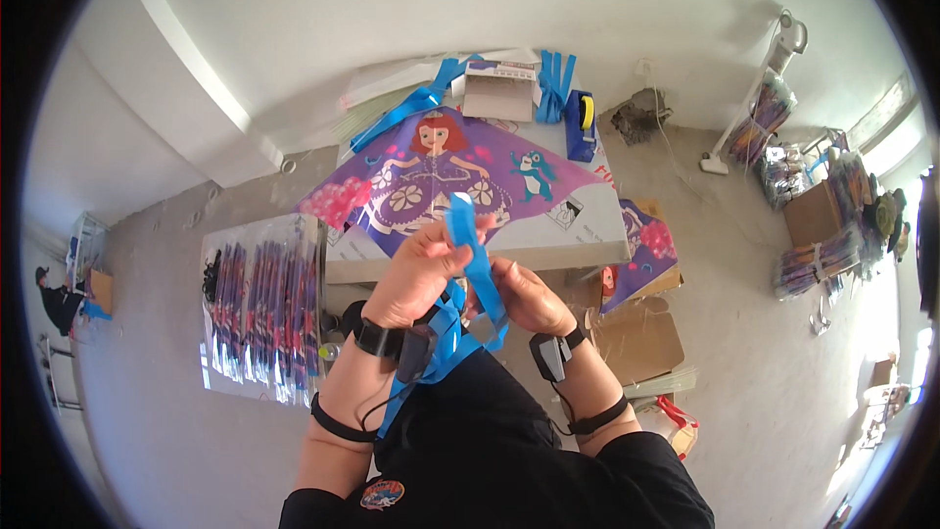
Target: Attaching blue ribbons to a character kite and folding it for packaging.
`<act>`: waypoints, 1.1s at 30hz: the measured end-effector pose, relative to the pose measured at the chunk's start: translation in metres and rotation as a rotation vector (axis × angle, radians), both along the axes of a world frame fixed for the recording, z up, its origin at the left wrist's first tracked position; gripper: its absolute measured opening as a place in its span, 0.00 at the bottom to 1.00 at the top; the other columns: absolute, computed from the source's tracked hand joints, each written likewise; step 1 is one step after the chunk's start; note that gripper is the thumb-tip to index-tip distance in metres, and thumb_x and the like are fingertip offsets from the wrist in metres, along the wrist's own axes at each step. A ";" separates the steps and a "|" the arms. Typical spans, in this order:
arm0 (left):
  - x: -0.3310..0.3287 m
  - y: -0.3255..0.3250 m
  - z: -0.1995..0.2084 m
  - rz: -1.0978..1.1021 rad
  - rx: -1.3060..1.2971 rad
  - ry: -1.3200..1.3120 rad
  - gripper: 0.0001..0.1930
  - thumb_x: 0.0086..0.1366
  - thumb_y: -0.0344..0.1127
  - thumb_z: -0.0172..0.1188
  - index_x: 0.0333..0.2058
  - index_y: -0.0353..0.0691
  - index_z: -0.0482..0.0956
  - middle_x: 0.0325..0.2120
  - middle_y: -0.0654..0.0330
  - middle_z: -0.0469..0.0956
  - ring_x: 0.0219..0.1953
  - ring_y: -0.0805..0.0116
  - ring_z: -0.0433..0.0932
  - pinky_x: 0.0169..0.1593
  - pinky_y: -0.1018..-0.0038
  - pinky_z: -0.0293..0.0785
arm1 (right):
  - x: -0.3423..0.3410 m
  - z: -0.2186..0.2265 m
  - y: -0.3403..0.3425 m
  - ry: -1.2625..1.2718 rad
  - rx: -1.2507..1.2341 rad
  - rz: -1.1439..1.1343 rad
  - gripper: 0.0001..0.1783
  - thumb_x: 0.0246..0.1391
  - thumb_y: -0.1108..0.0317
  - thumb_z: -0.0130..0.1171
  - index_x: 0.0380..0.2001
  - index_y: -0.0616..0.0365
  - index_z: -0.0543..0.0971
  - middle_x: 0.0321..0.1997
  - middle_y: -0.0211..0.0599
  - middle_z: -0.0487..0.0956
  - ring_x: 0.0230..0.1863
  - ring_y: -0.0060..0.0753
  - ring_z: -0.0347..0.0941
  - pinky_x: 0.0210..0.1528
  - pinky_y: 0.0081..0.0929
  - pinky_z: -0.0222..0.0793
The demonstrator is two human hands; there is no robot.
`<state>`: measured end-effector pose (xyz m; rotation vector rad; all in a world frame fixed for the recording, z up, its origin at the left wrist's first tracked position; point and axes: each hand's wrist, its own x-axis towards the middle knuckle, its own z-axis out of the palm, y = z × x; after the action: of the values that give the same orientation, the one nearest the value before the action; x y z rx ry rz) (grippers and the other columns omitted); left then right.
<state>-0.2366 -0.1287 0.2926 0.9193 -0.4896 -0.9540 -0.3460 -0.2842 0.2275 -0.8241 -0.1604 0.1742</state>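
A glossy blue ribbon [480, 272] runs up between my hands, and its loose loops and tails hang down over my lap. My left hand [423, 269] pinches it near its upper end, thumb against fingers. Close by on the right, my right hand [534, 296] has its fingers curled together at the ribbon's edge, lower down; its fingertips are partly hidden. Just beyond my hands a purple diamond-shaped kite [499, 152], printed with a red-haired cartoon princess and a teal animal, lies flat on a white box-like table [587, 225]. The kite's lower part is covered by my left hand.
At the table's back are blue ribbon bundles [555, 88], an open carton [499, 98] and a blue tape dispenser [582, 125]. Packed kites [259, 304] lie left. Another kite [646, 253] and a cardboard box [636, 343] are right. A person [64, 299] is far left.
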 end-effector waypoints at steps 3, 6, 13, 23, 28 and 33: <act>0.020 -0.008 -0.008 0.091 -0.171 0.075 0.15 0.59 0.30 0.60 0.45 0.41 0.77 0.58 0.48 0.64 0.63 0.55 0.58 0.63 0.60 0.57 | -0.008 -0.004 -0.014 0.114 -0.152 -0.004 0.26 0.61 0.51 0.47 0.51 0.63 0.66 0.38 0.40 0.75 0.41 0.33 0.74 0.46 0.32 0.69; 0.036 -0.008 -0.021 0.061 -0.220 0.159 0.13 0.60 0.31 0.59 0.45 0.42 0.78 0.60 0.52 0.62 0.64 0.59 0.57 0.65 0.64 0.53 | -0.017 -0.024 -0.031 0.202 -0.189 -0.017 0.21 0.62 0.59 0.48 0.50 0.64 0.66 0.37 0.39 0.75 0.38 0.33 0.75 0.41 0.31 0.71; 0.060 -0.022 -0.039 -0.062 -0.247 0.171 0.08 0.54 0.40 0.67 0.28 0.48 0.76 0.65 0.44 0.46 0.68 0.49 0.43 0.66 0.55 0.44 | -0.019 -0.050 -0.060 0.348 -0.234 -0.059 0.12 0.60 0.69 0.51 0.43 0.65 0.71 0.36 0.35 0.76 0.36 0.30 0.76 0.37 0.30 0.75; 0.071 0.004 -0.081 -0.233 -0.129 0.244 0.21 0.58 0.32 0.62 0.51 0.43 0.72 0.59 0.41 0.60 0.62 0.43 0.58 0.60 0.49 0.57 | -0.033 -0.090 -0.106 0.437 -0.123 -0.254 0.06 0.59 0.69 0.53 0.36 0.59 0.74 0.31 0.30 0.77 0.32 0.22 0.73 0.35 0.21 0.69; 0.073 0.014 -0.092 -0.127 -0.071 0.260 0.14 0.61 0.33 0.59 0.46 0.44 0.75 0.58 0.43 0.62 0.63 0.47 0.57 0.61 0.53 0.57 | -0.011 -0.070 -0.134 0.402 -0.037 -0.378 0.07 0.60 0.69 0.51 0.39 0.59 0.73 0.30 0.31 0.76 0.30 0.20 0.73 0.33 0.19 0.68; 0.068 0.010 -0.110 0.196 -0.026 0.314 0.08 0.62 0.35 0.58 0.39 0.42 0.77 0.50 0.50 0.73 0.56 0.57 0.69 0.60 0.61 0.61 | 0.100 -0.062 -0.206 0.469 -0.567 -0.533 0.14 0.60 0.69 0.48 0.48 0.65 0.68 0.29 0.37 0.75 0.22 0.24 0.72 0.26 0.20 0.70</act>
<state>-0.1681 -0.1183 0.1829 0.7604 -0.1416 -0.8899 -0.2465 -0.4900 0.1651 -1.3326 0.5734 -0.1022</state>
